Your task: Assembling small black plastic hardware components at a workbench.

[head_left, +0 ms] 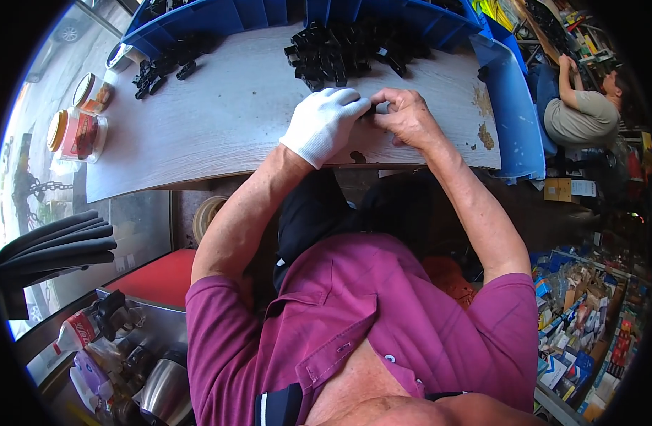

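My left hand (324,122), in a white knit glove, and my bare right hand (409,122) meet above the front part of the pale wood-grain table (219,117). Between their fingertips is a small black part (370,111), mostly hidden by the fingers; its exact kind does not show. Both hands are closed on it, thumbs and forefingers pinched together. Just beyond them lies a large heap of black plastic parts (333,57). Farther left on the table is a smaller, looser group of similar black parts (155,74).
Blue bins (226,20) line the table's far edge, and a blue plastic panel (514,113) stands along its right side. Two lidded jars (81,135) are at the left end. Another person (582,110) sits at the far right. Packed goods (574,319) fill the lower right.
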Tool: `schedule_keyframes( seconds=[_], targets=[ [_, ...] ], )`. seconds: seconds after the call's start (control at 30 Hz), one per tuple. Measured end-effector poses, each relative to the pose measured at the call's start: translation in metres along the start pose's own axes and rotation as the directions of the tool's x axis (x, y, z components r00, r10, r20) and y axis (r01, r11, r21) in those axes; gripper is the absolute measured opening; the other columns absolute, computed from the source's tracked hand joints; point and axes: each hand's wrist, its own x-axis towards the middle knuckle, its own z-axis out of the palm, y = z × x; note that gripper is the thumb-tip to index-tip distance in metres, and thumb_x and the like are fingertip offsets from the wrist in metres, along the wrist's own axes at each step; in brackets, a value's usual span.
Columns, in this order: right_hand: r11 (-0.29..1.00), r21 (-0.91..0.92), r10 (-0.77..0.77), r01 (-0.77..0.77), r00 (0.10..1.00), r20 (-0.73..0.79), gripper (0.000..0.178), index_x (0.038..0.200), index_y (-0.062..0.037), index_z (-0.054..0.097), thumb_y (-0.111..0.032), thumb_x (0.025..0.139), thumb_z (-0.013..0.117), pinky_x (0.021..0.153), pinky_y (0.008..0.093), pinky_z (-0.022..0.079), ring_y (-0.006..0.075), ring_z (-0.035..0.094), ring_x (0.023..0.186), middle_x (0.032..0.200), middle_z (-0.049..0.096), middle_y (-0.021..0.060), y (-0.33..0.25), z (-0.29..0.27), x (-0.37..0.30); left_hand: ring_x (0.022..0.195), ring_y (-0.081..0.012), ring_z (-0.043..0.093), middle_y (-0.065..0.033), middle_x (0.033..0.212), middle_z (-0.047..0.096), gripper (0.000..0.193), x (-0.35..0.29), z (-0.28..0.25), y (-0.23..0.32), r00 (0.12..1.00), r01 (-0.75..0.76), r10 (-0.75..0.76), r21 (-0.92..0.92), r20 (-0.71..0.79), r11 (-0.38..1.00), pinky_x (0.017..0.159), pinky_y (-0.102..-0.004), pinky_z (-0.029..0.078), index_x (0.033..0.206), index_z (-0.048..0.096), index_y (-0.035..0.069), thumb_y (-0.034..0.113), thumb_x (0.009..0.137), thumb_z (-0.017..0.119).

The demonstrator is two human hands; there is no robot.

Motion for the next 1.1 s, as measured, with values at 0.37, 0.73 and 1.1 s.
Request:
schedule_keyframes(
  seconds=[0.37, 0.73, 1.1],
  targets=[
    [0.999, -0.034, -0.012, 0.013, 0.999, 0.053, 0.026, 0.111, -0.0101, 0.075, -0.017, 0.085, 0.078, 0.053, 0.0271, 0.053, 0.0118, 0.059, 0.059, 0.067, 0.063, 0.0022, 0.004, -0.004, 0.001, 0.086, -0.0323, 0.066, -0.0090, 0.093, 0.068, 0.026, -0.007, 0.000, 0.010, 0.985, 0.079, -0.068, 0.065, -0.159, 0.995, 0.072, -0.0426, 0.056, 0.107, 0.068, 0.011, 0.014, 0.082, 0.072],
    [0.930, 0.368, 0.054, -0.009, 0.992, -0.111, 0.045, 0.110, 0.0025, 0.066, -0.026, 0.082, 0.085, 0.047, 0.0278, 0.057, 0.0065, 0.052, 0.045, 0.059, 0.056, -0.0025, 0.030, -0.022, -0.003, 0.084, -0.0329, 0.069, -0.0118, 0.085, 0.072, 0.021, -0.017, -0.015, -0.013, 0.934, 0.358, -0.319, 0.359, -0.163, 0.862, 0.064, -0.0430, 0.059, 0.091, 0.075, 0.012, 0.033, 0.088, 0.074],
    [0.811, 0.579, 0.405, -0.085, 0.795, -0.451, 0.021, 0.105, -0.0073, 0.069, -0.020, 0.090, 0.078, 0.055, 0.0332, 0.062, 0.0135, 0.060, 0.047, 0.057, 0.052, -0.0010, 0.089, -0.109, 0.010, 0.073, -0.0379, 0.068, -0.0156, 0.081, 0.069, 0.016, -0.005, -0.001, -0.027, 0.886, 0.405, -0.373, 0.068, -0.274, 0.912, 0.066, -0.0450, 0.056, 0.081, 0.067, 0.008, 0.022, 0.087, 0.073]
  ],
)
